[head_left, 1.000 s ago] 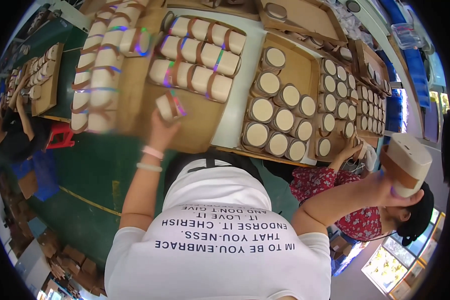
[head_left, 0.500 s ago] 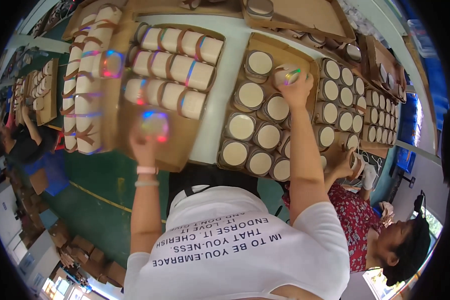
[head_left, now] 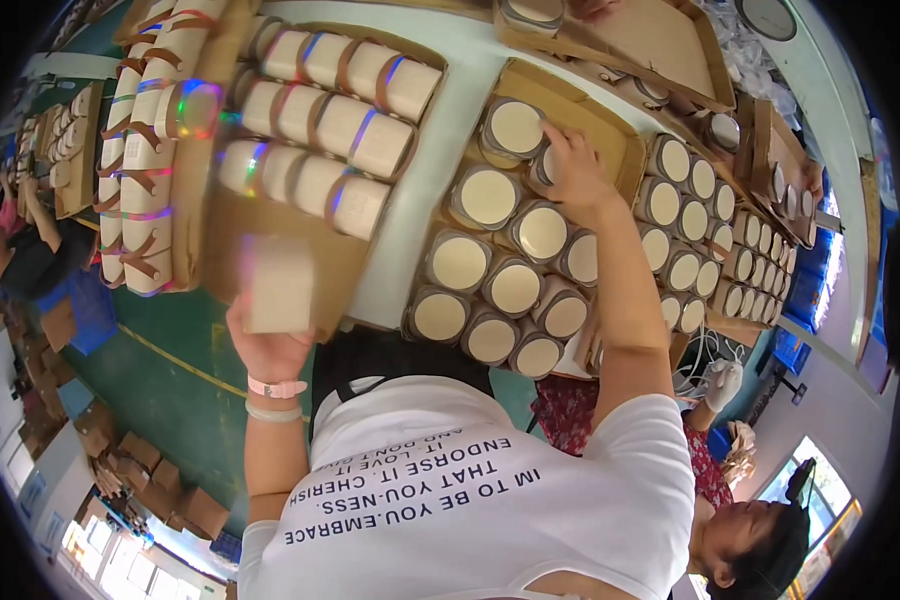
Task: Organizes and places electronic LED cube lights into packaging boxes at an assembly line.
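Note:
My left hand (head_left: 270,345) is closed round a pale, blocky lamp (head_left: 278,288), blurred by motion, above the bare near part of the left cardboard tray (head_left: 325,268). In that tray cream lamps (head_left: 335,127) with brown straps lie on their sides in rows, some glowing in colours. My right hand (head_left: 578,180) reaches into the right tray (head_left: 602,112), fingers apart, over a lamp (head_left: 542,168) that they partly cover. Around it, several lamps (head_left: 487,197) stand upright with round cream faces up.
More strapped lamps (head_left: 152,150) are stacked along the left. Further trays of upright lamps (head_left: 682,215) run off to the right, where a co-worker (head_left: 715,480) in a red patterned top stands. A cardboard tray (head_left: 660,50) lies at the back. A pale table strip (head_left: 395,180) separates the two trays.
The lamp in my left hand has turned from its lit end to its pale side. My right hand has spread its fingers over a lamp in the tray. The view has shifted slightly.

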### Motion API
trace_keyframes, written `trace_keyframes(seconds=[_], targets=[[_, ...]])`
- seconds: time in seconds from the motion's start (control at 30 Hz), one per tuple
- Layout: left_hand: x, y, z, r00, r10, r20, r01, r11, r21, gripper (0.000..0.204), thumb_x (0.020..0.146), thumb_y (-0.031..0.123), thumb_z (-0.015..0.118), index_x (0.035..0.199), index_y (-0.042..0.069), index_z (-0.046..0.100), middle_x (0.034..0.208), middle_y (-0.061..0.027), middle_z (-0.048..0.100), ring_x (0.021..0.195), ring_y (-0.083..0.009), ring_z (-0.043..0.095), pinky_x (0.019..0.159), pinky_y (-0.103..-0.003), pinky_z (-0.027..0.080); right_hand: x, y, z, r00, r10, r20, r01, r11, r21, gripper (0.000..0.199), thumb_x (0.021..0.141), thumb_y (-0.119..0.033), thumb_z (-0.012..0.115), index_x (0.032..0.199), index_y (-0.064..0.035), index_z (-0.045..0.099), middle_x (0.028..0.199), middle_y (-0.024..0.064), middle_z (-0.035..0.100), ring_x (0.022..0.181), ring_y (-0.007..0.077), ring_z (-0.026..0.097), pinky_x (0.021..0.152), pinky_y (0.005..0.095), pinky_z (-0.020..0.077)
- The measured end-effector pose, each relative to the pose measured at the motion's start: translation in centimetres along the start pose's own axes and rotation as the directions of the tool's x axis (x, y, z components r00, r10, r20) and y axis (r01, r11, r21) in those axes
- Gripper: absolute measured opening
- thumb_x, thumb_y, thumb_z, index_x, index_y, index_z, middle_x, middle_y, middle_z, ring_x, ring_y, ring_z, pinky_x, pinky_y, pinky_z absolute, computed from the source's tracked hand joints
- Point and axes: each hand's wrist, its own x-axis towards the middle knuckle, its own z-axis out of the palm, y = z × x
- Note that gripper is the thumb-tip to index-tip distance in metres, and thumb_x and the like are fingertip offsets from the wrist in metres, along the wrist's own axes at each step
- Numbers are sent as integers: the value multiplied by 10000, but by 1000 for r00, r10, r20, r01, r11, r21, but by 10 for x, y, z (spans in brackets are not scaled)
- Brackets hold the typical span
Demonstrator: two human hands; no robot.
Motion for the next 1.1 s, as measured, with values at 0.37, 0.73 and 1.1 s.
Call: trace_keyframes(seconds=[0.37,0.73,1.1], targets=[[-15,-21,22,976,-202,-78,198,979,-49,504,902,388,409,1362,184,396,1362,-72,430,1220,-334,424,943,-434,462,34,-6,8,954,-53,294,-109,853,510,693,812,-429,623,1383,-128,370,1310,188,481,1190,319,476,987,369,382],[-6,-55,50,865,325,382,-453,178,874,657,708,98,710,1272,67,374,1265,-146,418,1157,-272,451,959,-383,393,-113,-151,-17,996,-62,-69,79,188,979,716,869,-257,579,1440,-125,169,1311,137,396,1143,260,479,897,416,434],[-23,-71,82,436,-482,760,-871,-437,223,558,630,61,721,1152,84,526,1225,-142,442,1093,-361,439,921,-436,388,-194,-236,-8,998,61,-21,65,-968,244,744,784,-103,581,1430,-136,213,1320,89,441,1192,277,469,1013,467,370]])
